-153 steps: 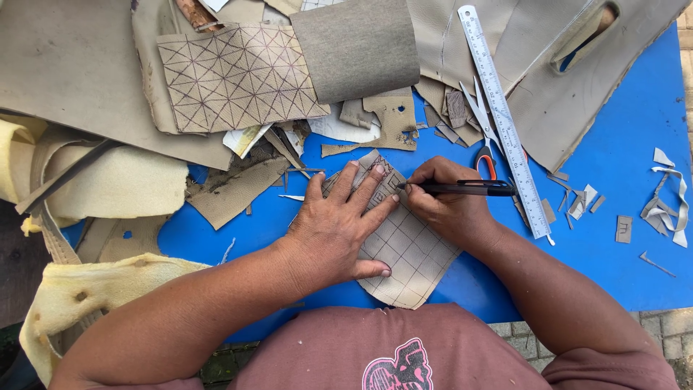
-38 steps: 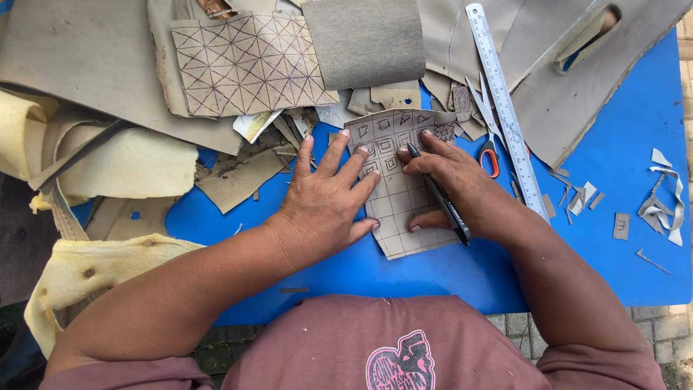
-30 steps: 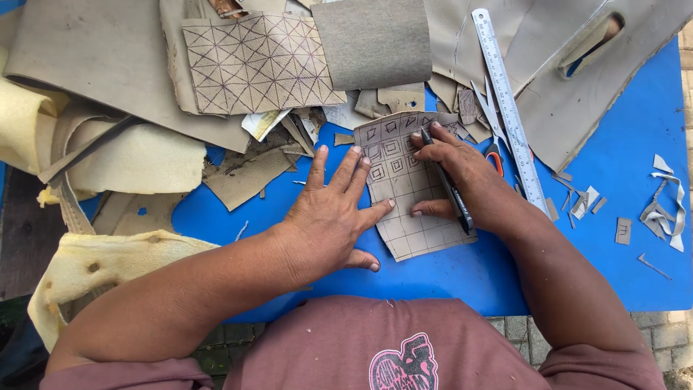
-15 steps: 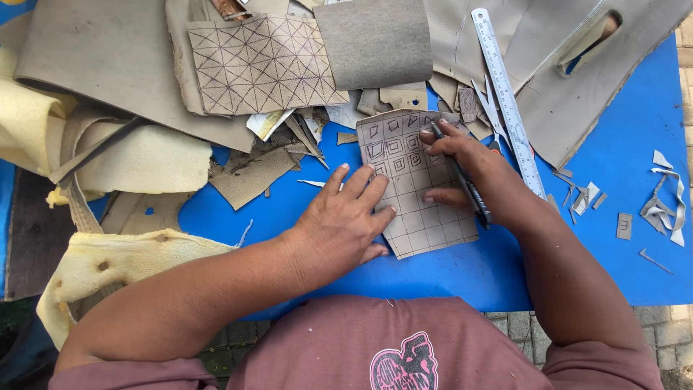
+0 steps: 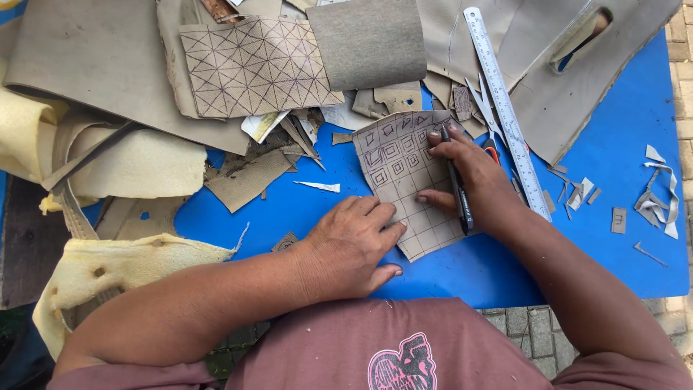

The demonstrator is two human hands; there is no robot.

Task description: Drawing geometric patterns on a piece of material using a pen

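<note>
A small tan leather piece (image 5: 404, 173) with a drawn grid and little squares lies on the blue table (image 5: 613, 267). My right hand (image 5: 469, 177) rests on its right side and holds a black pen (image 5: 458, 191) pointing away from me. My left hand (image 5: 354, 245) lies at the piece's lower left edge, fingers curled, its fingertips touching the leather.
A steel ruler (image 5: 505, 108) and orange-handled scissors (image 5: 485, 119) lie just right of my right hand. A larger leather sheet with a diamond pattern (image 5: 256, 65), a plain grey piece (image 5: 368, 43), yellow foam (image 5: 108, 267) and several leather scraps (image 5: 657, 195) crowd the table.
The grid piece has been turned and slid up and to the right. My left hand drew back from on top of it to its lower left edge. My right hand shifted with the pen.
</note>
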